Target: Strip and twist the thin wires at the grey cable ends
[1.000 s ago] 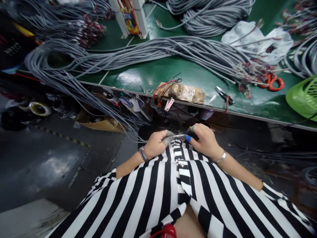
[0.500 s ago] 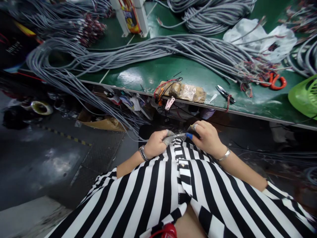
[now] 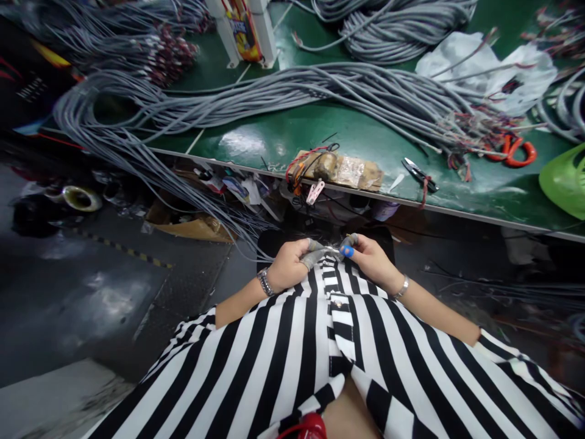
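Note:
Close to my striped shirt, my left hand (image 3: 291,263) is closed with its covered thumb and fingertips pinching the end of a grey cable (image 3: 253,249). That cable seems to run down from the long grey bundle (image 3: 219,107) lying across the table. Facing it, my right hand (image 3: 369,261) is closed too, with grey and blue coverings on its fingertips. It pinches the thin pale strands (image 3: 329,249) at the cable's end, between the two hands. Their exact form is too small to make out.
On the green table (image 3: 242,143) lie small cutters (image 3: 419,174), orange-handled scissors (image 3: 516,151), a taped cardboard piece (image 3: 354,171) with a pink clip (image 3: 315,192), and a plastic bag (image 3: 457,58). A green basket (image 3: 567,183) stands right. An open carton (image 3: 192,225) sits below the edge.
My right hand has moved left and slightly down, closer to my left hand, and its fingers have drawn in on the strands. My left hand has stayed about where it was.

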A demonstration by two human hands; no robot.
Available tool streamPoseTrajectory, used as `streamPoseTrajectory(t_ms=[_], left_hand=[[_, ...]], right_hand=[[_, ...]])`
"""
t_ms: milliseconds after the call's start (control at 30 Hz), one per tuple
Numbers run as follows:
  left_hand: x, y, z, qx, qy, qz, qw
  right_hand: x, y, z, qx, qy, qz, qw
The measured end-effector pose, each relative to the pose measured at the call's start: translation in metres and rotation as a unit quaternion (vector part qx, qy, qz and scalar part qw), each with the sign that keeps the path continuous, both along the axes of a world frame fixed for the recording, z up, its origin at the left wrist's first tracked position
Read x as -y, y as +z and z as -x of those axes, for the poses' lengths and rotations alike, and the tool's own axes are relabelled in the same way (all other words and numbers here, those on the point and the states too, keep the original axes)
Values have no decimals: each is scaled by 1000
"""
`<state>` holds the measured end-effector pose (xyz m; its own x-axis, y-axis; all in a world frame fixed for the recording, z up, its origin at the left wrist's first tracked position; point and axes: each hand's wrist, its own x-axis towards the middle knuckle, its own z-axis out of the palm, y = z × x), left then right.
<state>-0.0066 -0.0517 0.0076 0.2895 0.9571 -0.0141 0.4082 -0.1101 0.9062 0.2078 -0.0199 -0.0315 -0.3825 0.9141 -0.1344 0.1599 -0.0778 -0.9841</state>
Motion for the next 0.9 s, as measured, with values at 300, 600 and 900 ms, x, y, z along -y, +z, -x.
streamPoseTrajectory(t_ms=[300,600,900], left_hand=[[-1,-5,0,-27,26,1,999],[-3,-6,-4,-27,-59,-30,997],[-1,-15,-2,-25,-34,2,999]], right_hand=[[-3,27,-12,198,52,-374,905],[-3,19,3,244,-72,-269,929],[-11,26,-16,306,-3,-302,903]])
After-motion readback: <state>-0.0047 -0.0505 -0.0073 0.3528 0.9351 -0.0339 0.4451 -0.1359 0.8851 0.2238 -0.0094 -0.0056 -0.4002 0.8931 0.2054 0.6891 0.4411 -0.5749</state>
